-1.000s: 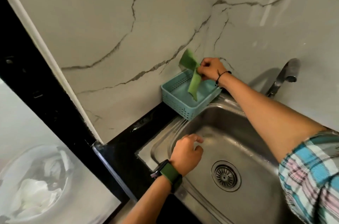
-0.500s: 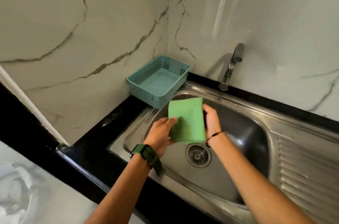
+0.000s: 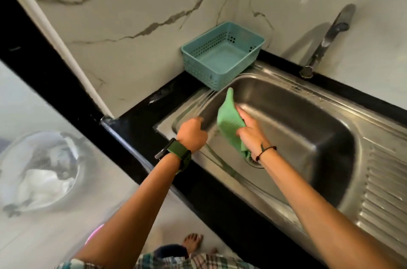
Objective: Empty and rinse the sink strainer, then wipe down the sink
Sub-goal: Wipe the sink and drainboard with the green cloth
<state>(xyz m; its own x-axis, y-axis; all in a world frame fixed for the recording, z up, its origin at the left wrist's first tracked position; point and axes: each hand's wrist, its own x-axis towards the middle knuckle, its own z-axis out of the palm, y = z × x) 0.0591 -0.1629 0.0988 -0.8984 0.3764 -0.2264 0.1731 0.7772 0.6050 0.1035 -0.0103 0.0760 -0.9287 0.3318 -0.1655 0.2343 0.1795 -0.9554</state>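
A stainless steel sink point(image 3: 308, 118) is set in a black counter. My right hand point(image 3: 251, 132) holds a green cloth point(image 3: 229, 118) inside the basin, against its left side. The cloth and my wrist cover most of the strainer point(image 3: 255, 161); only part of its rim shows. My left hand point(image 3: 191, 134) is curled over the left rim of the sink, with a green watch on its wrist.
An empty teal plastic basket point(image 3: 222, 55) stands in the back left corner against the marble wall. The faucet point(image 3: 326, 41) rises at the back right. A ribbed drainboard point(image 3: 385, 191) lies right of the basin. A bin with white waste point(image 3: 41, 174) sits on the floor at left.
The cloth was lifted from the basket, held by both hands over the basin, and is now in my right hand alone, low in the sink. My left hand moved to the sink's left rim.
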